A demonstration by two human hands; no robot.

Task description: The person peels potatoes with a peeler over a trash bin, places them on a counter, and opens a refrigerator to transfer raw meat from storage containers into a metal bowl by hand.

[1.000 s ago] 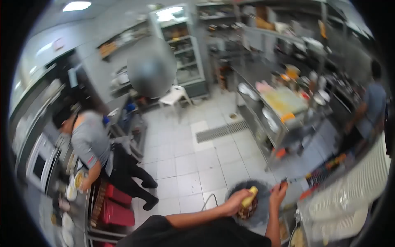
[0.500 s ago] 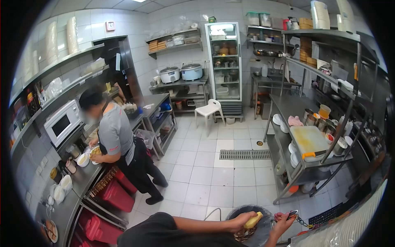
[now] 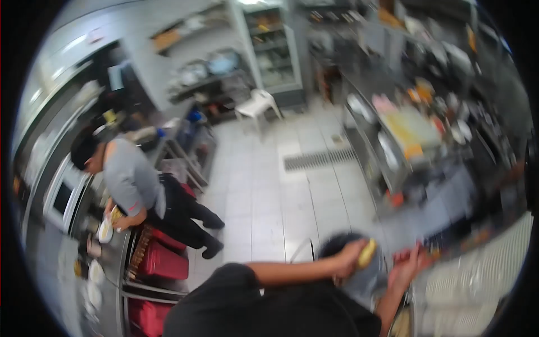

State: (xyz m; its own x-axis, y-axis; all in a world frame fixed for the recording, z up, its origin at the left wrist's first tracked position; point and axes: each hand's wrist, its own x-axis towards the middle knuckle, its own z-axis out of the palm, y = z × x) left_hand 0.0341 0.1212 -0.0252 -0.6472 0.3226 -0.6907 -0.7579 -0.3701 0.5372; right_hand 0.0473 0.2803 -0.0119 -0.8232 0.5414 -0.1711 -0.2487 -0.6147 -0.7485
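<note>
My left hand (image 3: 349,259) is closed around a yellow, peeled-looking piece of food (image 3: 366,253), whose end sticks out past the fingers. Beneath it is a dark round bin (image 3: 368,281), its contents mostly hidden. To the right, my right hand (image 3: 405,268) is raised beside the bin with its fingers bent together. Motion blur hides what it holds. The two hands are apart.
A person in grey (image 3: 132,177) handles food by a white bowl (image 3: 105,230) at the left counter, above red bins (image 3: 163,262). Stacked clear containers (image 3: 477,275) stand at right. A steel table (image 3: 368,132) and white chair (image 3: 257,106) are farther off.
The view has tilted and shifted, and is blurred again. Both my hands now appear higher and farther right, the yellow piece still in my left. The metal tool seen earlier at my right hand is indistinct.
</note>
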